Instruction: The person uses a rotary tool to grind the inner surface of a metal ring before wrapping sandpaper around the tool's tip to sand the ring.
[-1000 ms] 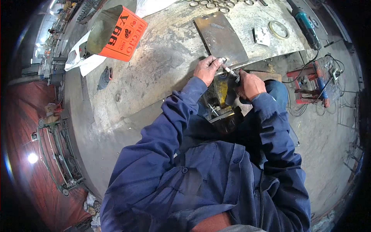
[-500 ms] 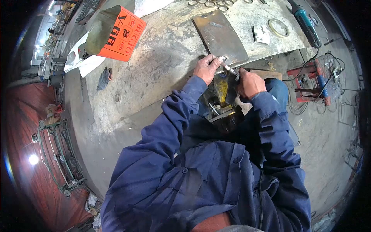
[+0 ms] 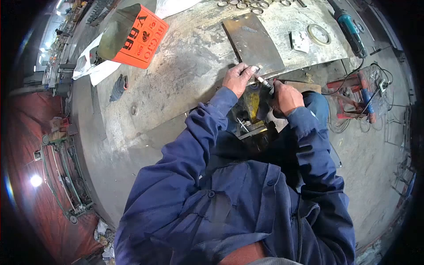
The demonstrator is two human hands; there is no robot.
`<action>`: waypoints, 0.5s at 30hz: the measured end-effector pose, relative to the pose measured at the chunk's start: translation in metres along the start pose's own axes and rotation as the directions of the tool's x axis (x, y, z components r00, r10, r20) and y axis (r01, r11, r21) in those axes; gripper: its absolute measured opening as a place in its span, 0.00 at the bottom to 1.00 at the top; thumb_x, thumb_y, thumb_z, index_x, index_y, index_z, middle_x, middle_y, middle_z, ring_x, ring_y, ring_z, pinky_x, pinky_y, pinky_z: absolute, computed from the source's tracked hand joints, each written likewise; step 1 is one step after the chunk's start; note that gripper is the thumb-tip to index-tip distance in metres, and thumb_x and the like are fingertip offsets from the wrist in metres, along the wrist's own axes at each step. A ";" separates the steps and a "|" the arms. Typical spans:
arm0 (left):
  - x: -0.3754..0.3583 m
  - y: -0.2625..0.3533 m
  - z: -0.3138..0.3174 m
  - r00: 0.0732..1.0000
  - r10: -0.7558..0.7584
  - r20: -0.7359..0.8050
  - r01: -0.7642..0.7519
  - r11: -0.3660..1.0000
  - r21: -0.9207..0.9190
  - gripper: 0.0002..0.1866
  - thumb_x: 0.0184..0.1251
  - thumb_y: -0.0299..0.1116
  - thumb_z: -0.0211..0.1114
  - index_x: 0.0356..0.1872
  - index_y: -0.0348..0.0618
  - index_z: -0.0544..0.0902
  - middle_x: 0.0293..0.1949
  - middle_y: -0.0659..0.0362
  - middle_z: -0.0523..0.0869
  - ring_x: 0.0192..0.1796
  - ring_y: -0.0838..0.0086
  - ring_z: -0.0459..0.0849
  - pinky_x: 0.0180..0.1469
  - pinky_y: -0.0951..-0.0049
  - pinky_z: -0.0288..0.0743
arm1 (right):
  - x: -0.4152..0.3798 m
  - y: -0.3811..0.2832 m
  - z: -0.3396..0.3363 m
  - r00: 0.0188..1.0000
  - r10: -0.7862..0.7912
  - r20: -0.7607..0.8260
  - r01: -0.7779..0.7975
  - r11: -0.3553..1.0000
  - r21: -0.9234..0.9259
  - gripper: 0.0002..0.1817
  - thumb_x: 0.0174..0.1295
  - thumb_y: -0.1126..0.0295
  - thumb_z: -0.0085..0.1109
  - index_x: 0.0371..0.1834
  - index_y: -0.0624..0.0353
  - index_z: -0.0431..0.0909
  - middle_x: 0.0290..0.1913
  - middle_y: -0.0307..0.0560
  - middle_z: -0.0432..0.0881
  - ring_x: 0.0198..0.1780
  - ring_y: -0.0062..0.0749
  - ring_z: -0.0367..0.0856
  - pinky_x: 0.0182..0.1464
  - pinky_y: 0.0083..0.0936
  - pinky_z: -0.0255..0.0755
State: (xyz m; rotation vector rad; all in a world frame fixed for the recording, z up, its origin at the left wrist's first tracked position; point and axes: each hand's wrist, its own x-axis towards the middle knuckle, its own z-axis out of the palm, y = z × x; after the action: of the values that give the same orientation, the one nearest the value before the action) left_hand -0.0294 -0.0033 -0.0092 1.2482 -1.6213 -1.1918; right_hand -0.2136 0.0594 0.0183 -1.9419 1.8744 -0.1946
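Observation:
In my right hand (image 3: pixel 287 98) is a dark-handled tool with a pale cylindrical tip (image 3: pixel 262 81), its fingers wrapped round the handle. The tip points up and left toward my left hand (image 3: pixel 238 79). My left thumb and forefinger are pinched together by the end of that tip, at the table's front edge; what they hold is too small to make out. Just beyond the fingers lies a flat dark steel plate (image 3: pixel 256 46). Below both hands, between my knees, sits a yellow-marked metal piece (image 3: pixel 253 106), partly hidden in shadow.
On the worktable (image 3: pixel 176 62) stand an orange-and-olive tin (image 3: pixel 145 37) and a dark glove (image 3: pixel 118 88). Several metal rings (image 3: pixel 258 9) lie at the back, a larger ring (image 3: pixel 319 34) to the right. A teal angle grinder (image 3: pixel 350 28) rests at the right edge, its cord running toward a red stand (image 3: pixel 353 95).
Both hands keep almost the same place and grip. The view has shifted slightly; the tool's tip and left fingertips have moved only a little.

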 end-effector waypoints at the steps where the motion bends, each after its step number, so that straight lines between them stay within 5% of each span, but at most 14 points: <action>1: 0.000 0.002 -0.002 0.999 -0.028 0.016 0.028 0.999 0.036 0.20 0.65 0.51 0.60 0.31 0.40 0.81 0.21 0.58 0.76 0.27 0.77 0.69 0.32 0.70 0.67 | 0.000 -0.001 -0.005 1.000 -0.001 0.005 0.001 1.000 -0.006 0.07 0.52 0.70 0.56 0.33 0.59 0.74 0.32 0.59 0.81 0.40 0.55 0.81 0.41 0.46 0.74; 15: -0.004 0.010 -0.002 0.997 -0.065 0.047 0.065 0.998 0.007 0.20 0.67 0.50 0.59 0.30 0.41 0.81 0.20 0.62 0.73 0.27 0.79 0.67 0.31 0.72 0.65 | -0.001 -0.004 -0.008 0.999 0.025 0.033 -0.025 1.000 -0.001 0.10 0.48 0.69 0.59 0.33 0.61 0.75 0.31 0.59 0.81 0.39 0.54 0.81 0.41 0.44 0.75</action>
State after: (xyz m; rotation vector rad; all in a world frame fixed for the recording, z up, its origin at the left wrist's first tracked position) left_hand -0.0294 0.0006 0.0008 1.2941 -1.6299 -1.2658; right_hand -0.2134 0.0590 0.0267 -1.9098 1.8765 -0.1526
